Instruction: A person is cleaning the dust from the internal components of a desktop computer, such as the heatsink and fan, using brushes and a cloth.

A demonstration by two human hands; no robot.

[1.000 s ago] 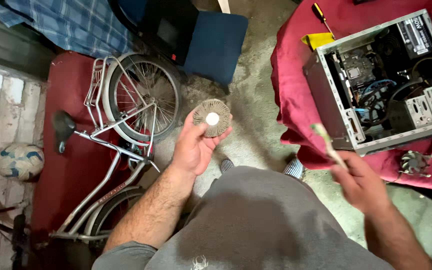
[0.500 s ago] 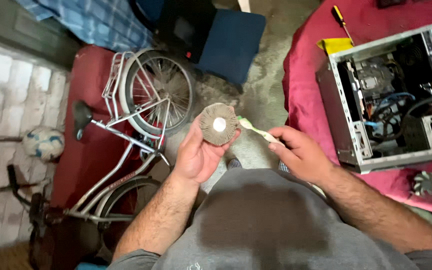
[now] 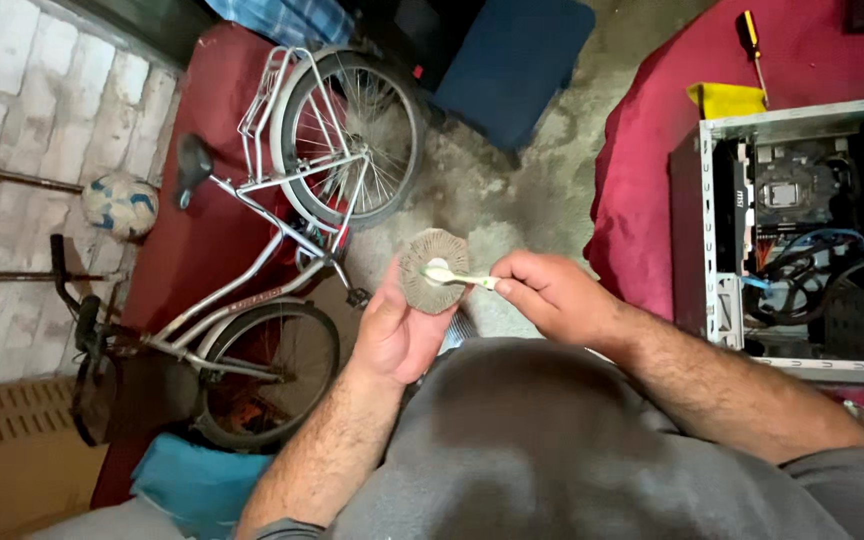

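Floor: bare concrete, a bicycle (image 3: pixel 252 270) lies at the left, an open computer case (image 3: pixel 802 240) on red cloth at the right.
Left hand (image 3: pixel 402 325): fingers closed around a dusty round fan (image 3: pixel 434 270) (held up, over the floor).
Right hand (image 3: pixel 552 295): pinches a small brush (image 3: pixel 452 276), tip touching the fan's centre.

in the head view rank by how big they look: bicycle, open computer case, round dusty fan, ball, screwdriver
1. bicycle
2. open computer case
3. round dusty fan, held in the left hand close to the camera, so it may look larger than it is; the ball looks much the same size
4. screwdriver
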